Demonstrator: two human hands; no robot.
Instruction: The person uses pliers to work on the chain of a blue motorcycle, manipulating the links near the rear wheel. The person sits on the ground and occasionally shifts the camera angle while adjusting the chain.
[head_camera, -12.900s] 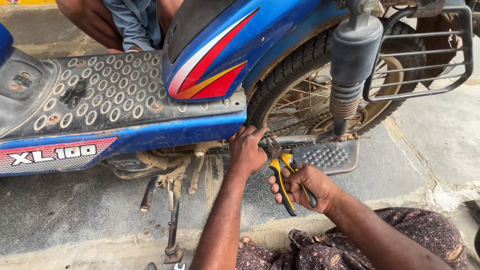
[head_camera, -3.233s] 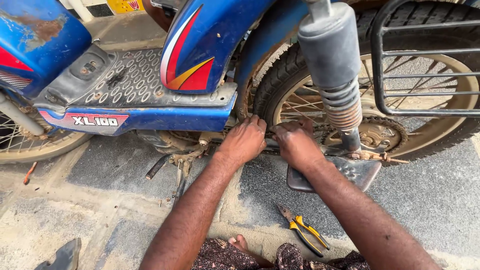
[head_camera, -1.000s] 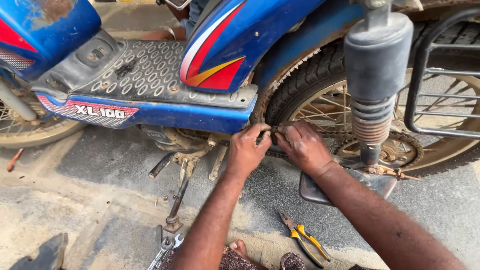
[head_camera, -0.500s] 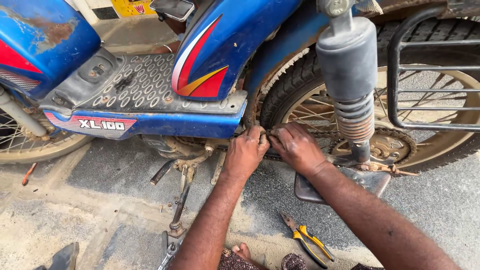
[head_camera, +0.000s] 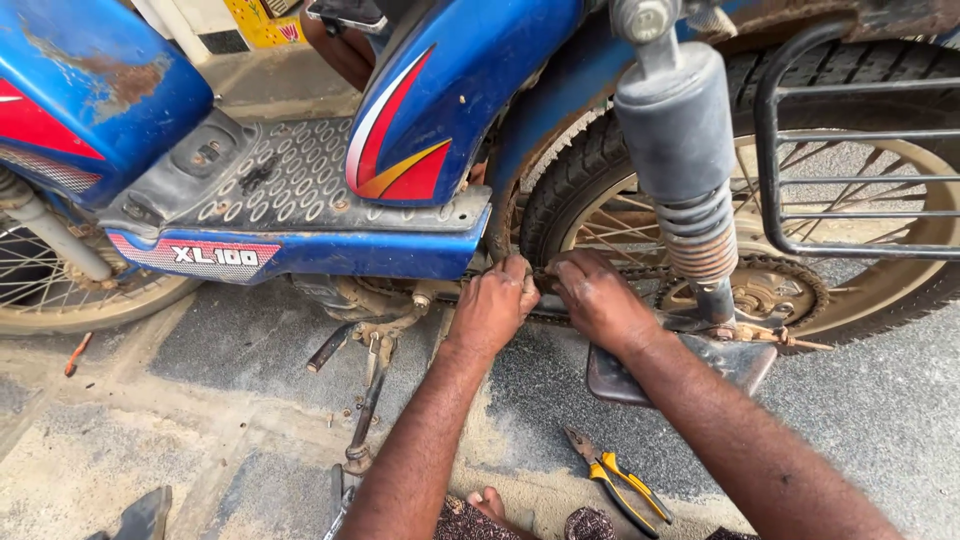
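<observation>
Hands (head_camera: 545, 300) (two) on one chain (head_camera: 610, 275)

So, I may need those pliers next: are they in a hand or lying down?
Lying down. The yellow-handled pliers rest on the ground, apart from both hands, which are up at the chain.

A grimy drive chain (head_camera: 640, 272) runs taut from under the blue moped's footboard edge back to the rusty rear sprocket (head_camera: 770, 290). Both hands grip it there.
</observation>
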